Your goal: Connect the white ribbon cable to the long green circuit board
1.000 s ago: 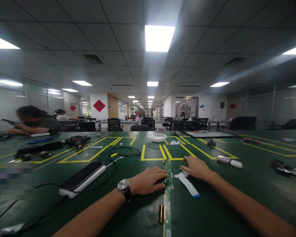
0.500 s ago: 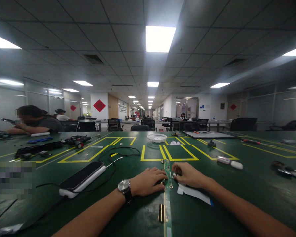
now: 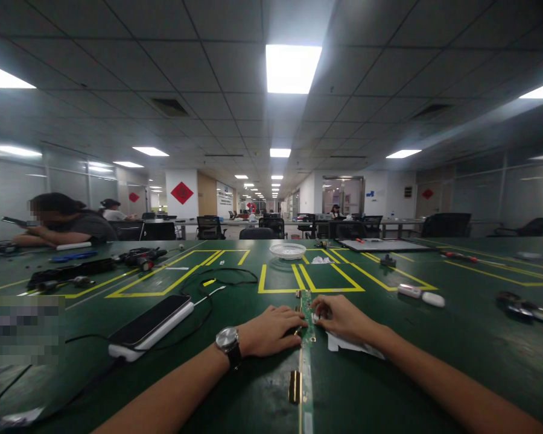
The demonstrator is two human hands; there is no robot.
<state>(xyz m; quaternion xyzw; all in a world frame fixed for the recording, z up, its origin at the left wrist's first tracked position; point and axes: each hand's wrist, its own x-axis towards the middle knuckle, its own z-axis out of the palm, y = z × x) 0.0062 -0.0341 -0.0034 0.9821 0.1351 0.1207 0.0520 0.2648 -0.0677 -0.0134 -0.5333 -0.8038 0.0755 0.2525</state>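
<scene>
A long, narrow green circuit board (image 3: 306, 361) lies on the green table, running away from me. My left hand (image 3: 274, 330), with a watch on the wrist, rests on its left edge with the fingers spread. My right hand (image 3: 339, 316) is at the board's right edge, thumb and forefinger pinched on a small white bit whose shape I cannot make out. Under the right wrist lies a white paper strip (image 3: 344, 343), partly covered by the arm. A dark, gold-edged connector flap (image 3: 294, 387) sticks out from the board's left side.
On the left a black phone (image 3: 151, 322) lies on a white block beside a looping cable. Farther off stands a white round basket (image 3: 288, 251). Earbud cases (image 3: 409, 291) and scissors (image 3: 522, 307) lie to the right. A person (image 3: 67, 220) leans on the table at the left.
My right hand has shifted slightly left towards the board. The paper strip has moved or turned beneath my right wrist, and its blue end no longer shows. My left hand stays nearly in place.
</scene>
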